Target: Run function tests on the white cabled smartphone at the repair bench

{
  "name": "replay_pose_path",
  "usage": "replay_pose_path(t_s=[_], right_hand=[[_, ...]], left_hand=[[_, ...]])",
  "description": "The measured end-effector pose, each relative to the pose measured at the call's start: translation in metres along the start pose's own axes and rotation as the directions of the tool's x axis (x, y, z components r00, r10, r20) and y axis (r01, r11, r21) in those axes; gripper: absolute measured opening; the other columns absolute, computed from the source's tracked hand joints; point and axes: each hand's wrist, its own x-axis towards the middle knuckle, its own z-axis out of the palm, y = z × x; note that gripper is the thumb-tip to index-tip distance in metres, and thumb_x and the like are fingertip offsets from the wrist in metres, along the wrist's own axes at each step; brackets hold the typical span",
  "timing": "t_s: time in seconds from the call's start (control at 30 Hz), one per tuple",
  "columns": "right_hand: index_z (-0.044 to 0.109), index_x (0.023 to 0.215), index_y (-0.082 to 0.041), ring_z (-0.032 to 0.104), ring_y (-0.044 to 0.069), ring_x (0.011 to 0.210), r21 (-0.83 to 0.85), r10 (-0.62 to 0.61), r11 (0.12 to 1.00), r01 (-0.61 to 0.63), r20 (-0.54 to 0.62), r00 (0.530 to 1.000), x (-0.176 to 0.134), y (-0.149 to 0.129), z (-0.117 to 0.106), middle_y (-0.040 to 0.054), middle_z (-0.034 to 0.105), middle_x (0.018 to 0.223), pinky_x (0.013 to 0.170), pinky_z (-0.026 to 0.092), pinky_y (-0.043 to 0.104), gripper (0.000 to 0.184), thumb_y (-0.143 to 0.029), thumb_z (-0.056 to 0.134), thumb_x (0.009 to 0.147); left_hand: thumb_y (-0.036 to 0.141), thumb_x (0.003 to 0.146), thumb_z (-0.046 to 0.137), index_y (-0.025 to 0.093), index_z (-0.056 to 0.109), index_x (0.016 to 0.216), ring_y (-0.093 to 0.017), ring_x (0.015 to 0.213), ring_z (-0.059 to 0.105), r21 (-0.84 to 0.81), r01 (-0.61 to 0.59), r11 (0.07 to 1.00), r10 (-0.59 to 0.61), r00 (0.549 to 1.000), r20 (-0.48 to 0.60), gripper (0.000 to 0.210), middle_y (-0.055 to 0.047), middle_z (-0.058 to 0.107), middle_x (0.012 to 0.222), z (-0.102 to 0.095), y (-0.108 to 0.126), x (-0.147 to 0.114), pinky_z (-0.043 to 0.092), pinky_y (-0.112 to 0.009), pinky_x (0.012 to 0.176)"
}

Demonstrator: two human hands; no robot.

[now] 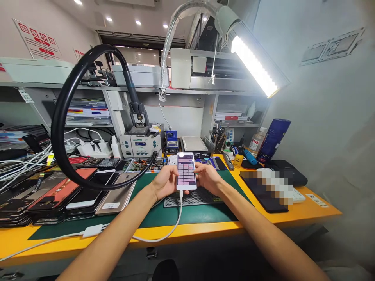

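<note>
A white smartphone [186,171] is held upright between both hands over the bench, its screen lit with a grid of pinkish tiles. My left hand [164,182] grips its left edge, the thumb by the screen's side. Around the right edge my right hand [208,178] is closed, its thumb near the screen; some fingers are hidden behind the phone. A white charging cable [179,212] is plugged into the phone's bottom end and loops down over the bench's front edge. Below the phone lies a grey perforated plate [202,198] on the green mat [205,214].
Stacks of phones [61,191] fill the left side, under a black looped hose [55,117]. A soldering station [140,145] stands behind. A bright lamp [254,64] hangs above right. On the right are a dark tablet [260,195], a bottle [258,139] and a blue cylinder [274,138].
</note>
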Motion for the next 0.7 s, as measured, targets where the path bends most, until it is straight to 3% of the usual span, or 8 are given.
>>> replay_pose_path(t_s=[0.47,0.7], right_hand=[[0.064,0.097,-0.022,0.055,0.018,0.069,0.000,-0.001,1.000,0.001,-0.004,1.000,0.0000,0.0020,-0.0011,0.0022,0.067,0.085,0.065,0.047,0.032,0.032,-0.024,0.061,0.065],[0.064,0.097,-0.021,0.052,0.017,0.066,-0.006,0.008,1.000,-0.008,-0.015,1.000,0.0017,0.0026,-0.0007,0.0015,0.063,0.078,0.061,0.048,0.032,0.034,-0.025,0.061,0.063]], left_hand=[[0.015,0.068,0.054,0.012,0.061,0.133,-0.032,0.090,0.073,-0.013,-0.002,1.000,0.003,0.999,0.046,0.065,-0.018,0.076,0.107,-0.0044,-0.0009,0.0012,0.060,-0.048,0.075],[0.018,0.069,0.054,0.012,0.059,0.132,-0.032,0.090,0.073,-0.024,0.018,1.000,-0.018,1.000,-0.001,0.064,-0.018,0.075,0.106,0.0038,0.0013,0.0001,0.060,-0.047,0.074]])
